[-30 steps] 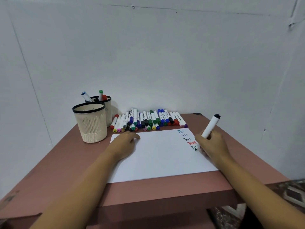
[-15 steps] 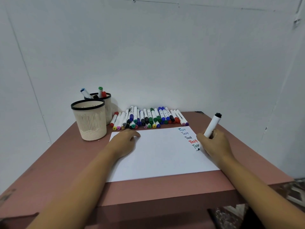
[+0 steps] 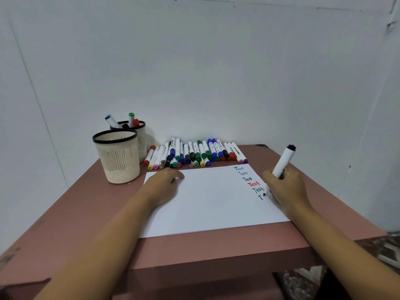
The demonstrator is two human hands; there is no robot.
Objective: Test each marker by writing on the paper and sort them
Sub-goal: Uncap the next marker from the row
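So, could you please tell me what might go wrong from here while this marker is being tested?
The right hand lies beside the green Test line and could smear it. The column of words drifts toward the right edge of the paper, so the marker may run onto the table. The left hand presses the paper's far corner; if it lifts, the sheet may slide.

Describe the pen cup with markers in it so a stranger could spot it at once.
On the pink table, look at the far left corner, where two cream cups with black rims stand. It is the rear cup, partly hidden behind the front cup, and only it has markers sticking out.
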